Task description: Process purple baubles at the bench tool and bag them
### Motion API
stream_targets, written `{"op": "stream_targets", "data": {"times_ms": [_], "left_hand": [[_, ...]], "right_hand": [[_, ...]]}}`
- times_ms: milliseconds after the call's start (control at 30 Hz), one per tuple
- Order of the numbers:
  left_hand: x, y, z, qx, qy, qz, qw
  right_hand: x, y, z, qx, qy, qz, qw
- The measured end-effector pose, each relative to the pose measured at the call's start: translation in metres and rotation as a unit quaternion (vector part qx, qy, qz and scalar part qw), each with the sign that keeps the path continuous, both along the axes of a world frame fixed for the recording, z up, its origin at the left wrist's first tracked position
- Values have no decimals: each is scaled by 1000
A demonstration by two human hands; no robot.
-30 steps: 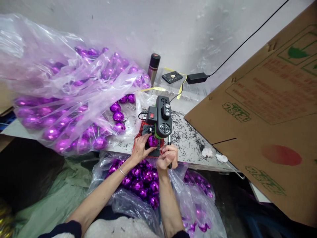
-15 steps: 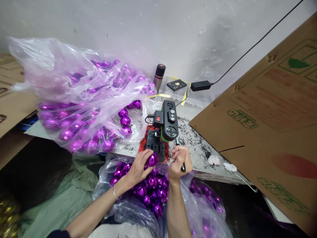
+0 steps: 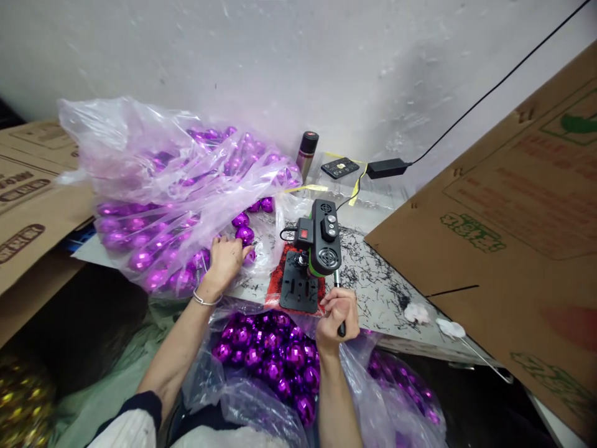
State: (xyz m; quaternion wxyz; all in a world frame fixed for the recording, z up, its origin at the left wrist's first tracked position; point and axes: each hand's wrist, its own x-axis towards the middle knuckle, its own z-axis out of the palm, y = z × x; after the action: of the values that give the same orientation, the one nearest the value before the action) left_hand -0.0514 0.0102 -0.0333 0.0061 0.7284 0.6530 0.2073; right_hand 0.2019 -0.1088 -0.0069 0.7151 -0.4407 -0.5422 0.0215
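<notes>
Your right grip (image 3: 338,314) is wrapping firmly round the black lever handle (image 3: 342,330) at five o'clock from the black press (image 3: 325,239), whose slotted plate (image 3: 300,287) is lying at seven o'clock on a red mat (image 3: 275,281). Your left grip (image 3: 227,260) is resting with bent fingers at the row of purple balls (image 3: 244,235) at nine o'clock, but I cannot tell whether it is holding one.
</notes>
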Motion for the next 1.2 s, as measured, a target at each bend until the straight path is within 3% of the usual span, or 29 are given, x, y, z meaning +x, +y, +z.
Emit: {"op": "stream_targets", "data": {"times_ms": [167, 300, 400, 500, 567, 633, 700, 767, 967, 1200], "left_hand": [[-4, -10, -14, -41, -7, -81, 996], [5, -27, -3, 25, -172, -98, 980], [20, -42, 3, 39, -371, -75, 925], [46, -61, -8, -40, -542, -63, 837], [66, -73, -21, -100, -601, -50, 791], [85, -82, -34, -140, -618, -36, 773], [98, -85, -44, -154, -598, -37, 786], [106, -86, -49, -138, -551, -51, 822], [113, -83, -57, -61, -386, -93, 916], [116, -74, -55, 19, -261, -142, 955]], "right_hand": [[-1, 0, -3, 2, -1, -7, 1000], [0, 1, -5, 1, -14, -9, 1000], [-1, 0, 0, 3, -22, -11, 1000], [-4, 0, 17, -12, -6, -25, 1000], [-6, 0, 33, -28, 8, -31, 999], [-6, 1, 49, -35, 15, -23, 999], [-5, 1, 61, -44, 12, -15, 999], [-4, 2, 68, -55, 2, -15, 998], [-1, 1, 63, -51, -14, -16, 998], [-1, -2, 57, -50, -23, -14, 998]]}}
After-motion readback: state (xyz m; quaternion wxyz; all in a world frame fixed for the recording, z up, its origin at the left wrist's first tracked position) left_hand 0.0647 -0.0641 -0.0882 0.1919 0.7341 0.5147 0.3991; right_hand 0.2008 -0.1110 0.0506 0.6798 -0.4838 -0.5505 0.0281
